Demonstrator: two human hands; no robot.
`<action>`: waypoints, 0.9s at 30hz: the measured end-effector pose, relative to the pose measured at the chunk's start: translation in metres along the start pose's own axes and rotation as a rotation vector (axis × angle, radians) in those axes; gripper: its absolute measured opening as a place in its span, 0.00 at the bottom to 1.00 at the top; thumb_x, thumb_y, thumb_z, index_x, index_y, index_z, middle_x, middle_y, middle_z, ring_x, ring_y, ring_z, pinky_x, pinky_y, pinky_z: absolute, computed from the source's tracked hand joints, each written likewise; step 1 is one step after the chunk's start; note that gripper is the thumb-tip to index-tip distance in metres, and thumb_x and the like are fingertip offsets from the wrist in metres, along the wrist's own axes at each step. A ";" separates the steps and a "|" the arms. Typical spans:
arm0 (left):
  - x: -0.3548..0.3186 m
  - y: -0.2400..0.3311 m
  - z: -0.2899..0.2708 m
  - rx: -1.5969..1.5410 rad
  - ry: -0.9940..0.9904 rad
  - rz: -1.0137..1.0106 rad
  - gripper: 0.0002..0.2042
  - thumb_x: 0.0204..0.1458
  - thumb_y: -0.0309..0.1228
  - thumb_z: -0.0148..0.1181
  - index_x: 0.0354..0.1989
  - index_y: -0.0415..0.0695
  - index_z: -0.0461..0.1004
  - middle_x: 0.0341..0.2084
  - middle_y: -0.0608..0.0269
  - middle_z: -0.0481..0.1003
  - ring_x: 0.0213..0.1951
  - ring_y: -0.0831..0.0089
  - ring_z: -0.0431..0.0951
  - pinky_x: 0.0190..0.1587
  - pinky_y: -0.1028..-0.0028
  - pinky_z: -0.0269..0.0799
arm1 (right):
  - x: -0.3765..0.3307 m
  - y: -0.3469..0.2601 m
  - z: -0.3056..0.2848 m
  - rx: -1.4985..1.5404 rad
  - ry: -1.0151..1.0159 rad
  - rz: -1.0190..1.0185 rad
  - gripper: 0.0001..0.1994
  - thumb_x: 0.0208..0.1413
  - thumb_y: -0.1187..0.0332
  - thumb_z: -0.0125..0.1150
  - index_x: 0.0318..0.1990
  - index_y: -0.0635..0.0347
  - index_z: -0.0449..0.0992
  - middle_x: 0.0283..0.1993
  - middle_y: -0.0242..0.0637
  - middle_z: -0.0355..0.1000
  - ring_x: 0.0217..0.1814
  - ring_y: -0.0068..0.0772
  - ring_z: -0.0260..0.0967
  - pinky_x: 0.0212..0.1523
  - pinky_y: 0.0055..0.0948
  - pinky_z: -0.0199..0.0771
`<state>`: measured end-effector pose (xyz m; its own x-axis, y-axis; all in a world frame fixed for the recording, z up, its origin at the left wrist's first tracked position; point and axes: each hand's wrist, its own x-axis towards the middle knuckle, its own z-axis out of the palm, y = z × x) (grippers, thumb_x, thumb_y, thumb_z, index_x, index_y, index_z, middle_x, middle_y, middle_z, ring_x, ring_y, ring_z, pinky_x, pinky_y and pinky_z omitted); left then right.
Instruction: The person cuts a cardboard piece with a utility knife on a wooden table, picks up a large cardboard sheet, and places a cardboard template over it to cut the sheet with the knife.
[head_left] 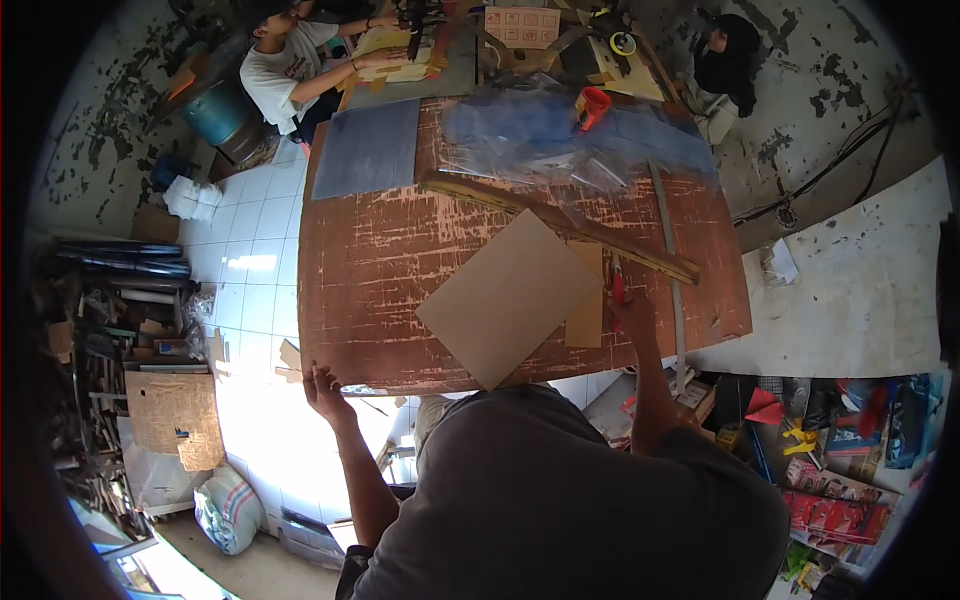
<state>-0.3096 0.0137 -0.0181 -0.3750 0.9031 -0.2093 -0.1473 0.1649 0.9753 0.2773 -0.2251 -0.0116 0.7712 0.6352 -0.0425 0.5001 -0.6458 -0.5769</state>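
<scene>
My right hand is closed round a red cutter knife, its thin tip pointing away from me over the worn brown table. Just left of that hand lies a narrow tan cardboard strip. A larger tan cardboard sheet rests at an angle, partly covering the strip, with one corner near the table's front edge. My left hand is at the near left corner of the table, fingers apart and holding nothing visible.
A long wooden bar slants beyond the cardboard. A grey metal strip runs along the right. Farther back are a grey sheet, clear plastic and a red tape dispenser. Two other people are at the far side.
</scene>
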 end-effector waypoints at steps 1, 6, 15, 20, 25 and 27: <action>-0.007 0.007 0.009 0.027 -0.082 -0.037 0.11 0.70 0.36 0.58 0.54 0.46 0.77 0.36 0.70 0.77 0.33 0.84 0.70 0.34 0.80 0.62 | 0.000 0.005 -0.004 0.010 0.059 0.020 0.18 0.53 0.58 0.73 0.35 0.68 0.81 0.34 0.55 0.80 0.39 0.57 0.82 0.41 0.51 0.80; -0.049 0.019 0.045 0.087 -0.294 -0.284 0.11 0.68 0.35 0.59 0.55 0.47 0.78 0.39 0.68 0.79 0.36 0.81 0.76 0.35 0.81 0.65 | 0.021 0.030 -0.011 -0.182 0.235 0.183 0.21 0.54 0.58 0.71 0.43 0.70 0.76 0.39 0.58 0.79 0.43 0.63 0.80 0.43 0.55 0.81; -0.105 0.022 0.085 0.202 -0.735 -0.518 0.21 0.68 0.40 0.60 0.63 0.41 0.70 0.48 0.57 0.79 0.49 0.64 0.84 0.46 0.68 0.78 | -0.005 -0.009 0.015 -0.205 0.195 0.144 0.37 0.53 0.58 0.75 0.62 0.68 0.60 0.61 0.64 0.64 0.54 0.73 0.74 0.50 0.59 0.79; -0.115 0.023 0.103 0.179 -0.878 -0.568 0.21 0.69 0.40 0.58 0.64 0.40 0.68 0.54 0.54 0.77 0.55 0.60 0.82 0.51 0.63 0.80 | -0.048 -0.054 0.044 -0.106 -0.046 0.024 0.41 0.52 0.60 0.76 0.66 0.69 0.57 0.62 0.66 0.64 0.60 0.73 0.70 0.57 0.61 0.77; -0.121 0.016 0.114 0.144 -0.968 -0.539 0.22 0.69 0.40 0.58 0.65 0.41 0.68 0.57 0.54 0.76 0.59 0.58 0.80 0.54 0.60 0.81 | -0.047 -0.083 0.034 -0.058 -0.098 0.125 0.45 0.46 0.59 0.81 0.66 0.69 0.59 0.63 0.63 0.63 0.64 0.69 0.68 0.61 0.58 0.74; -0.123 0.009 0.116 0.143 -1.005 -0.538 0.22 0.69 0.39 0.59 0.65 0.41 0.67 0.57 0.54 0.76 0.60 0.59 0.79 0.54 0.60 0.82 | -0.043 -0.087 0.029 0.017 -0.143 0.120 0.45 0.45 0.58 0.82 0.65 0.70 0.61 0.63 0.62 0.64 0.64 0.66 0.68 0.61 0.56 0.74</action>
<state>-0.1589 -0.0497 0.0249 0.6143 0.5999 -0.5126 0.0621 0.6109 0.7893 0.1896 -0.1841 0.0170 0.7605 0.6085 -0.2267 0.4004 -0.7142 -0.5742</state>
